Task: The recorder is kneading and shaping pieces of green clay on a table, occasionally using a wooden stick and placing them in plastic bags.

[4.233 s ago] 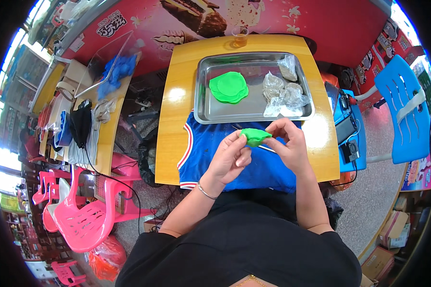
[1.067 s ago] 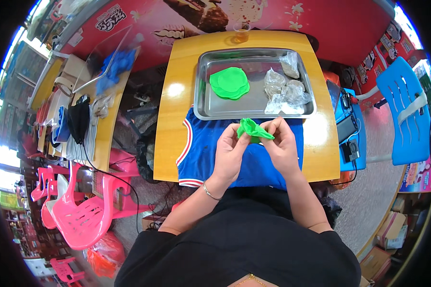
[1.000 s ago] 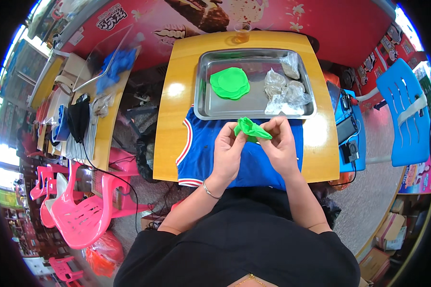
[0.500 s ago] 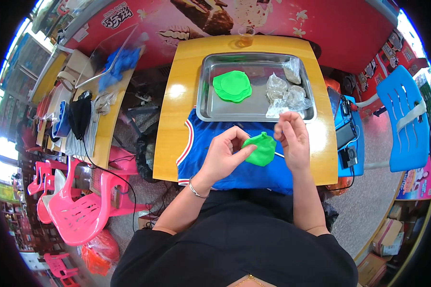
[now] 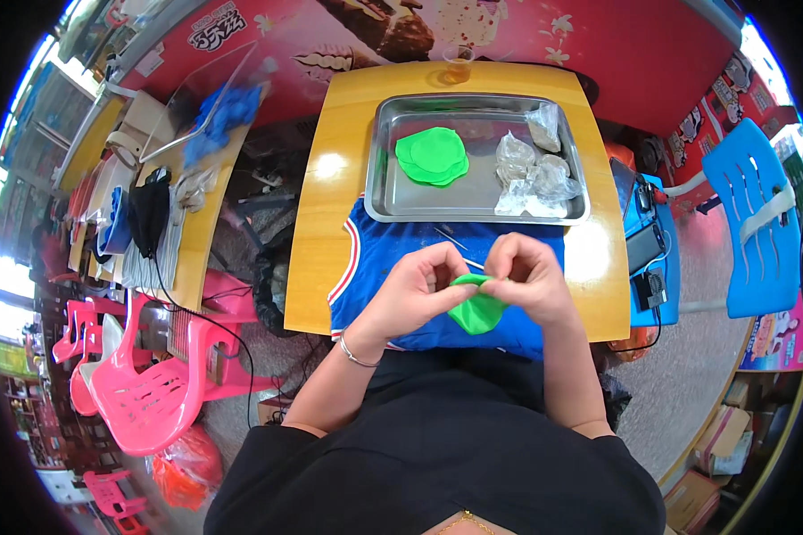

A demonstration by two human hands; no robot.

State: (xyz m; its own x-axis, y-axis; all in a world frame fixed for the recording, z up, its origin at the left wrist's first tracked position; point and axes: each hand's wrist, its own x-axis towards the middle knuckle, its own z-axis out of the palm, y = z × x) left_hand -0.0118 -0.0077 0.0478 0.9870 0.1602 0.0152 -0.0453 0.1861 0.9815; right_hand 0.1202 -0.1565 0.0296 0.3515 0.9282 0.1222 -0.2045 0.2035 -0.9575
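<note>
My left hand (image 5: 421, 283) and my right hand (image 5: 533, 281) pinch the upper edge of a small bright green fabric piece (image 5: 478, 314), fingertips close together. The piece hangs down between them, its lower part rounded. Below it, a blue jersey (image 5: 364, 263) with red and white trim lies spread over the near part of the table. A thin pale rod (image 5: 455, 241) rests on the jersey just beyond my hands, partly hidden by them. Farther off, a stack of flat green round pieces (image 5: 431, 157) sits in a metal tray (image 5: 374, 169).
Several clear plastic bags (image 5: 545, 132) with greyish contents lie at the tray's right. A cup (image 5: 458, 68) stands at the yellow table's (image 5: 317, 232) far edge. Blue chairs (image 5: 749, 223) are on the right, one bearing electronic devices. Pink chairs (image 5: 156, 383) and a cluttered side table are at left.
My right hand has moved left and down to the green piece and now pinches its edge beside my left fingers. The thin rod on the jersey shows more.
</note>
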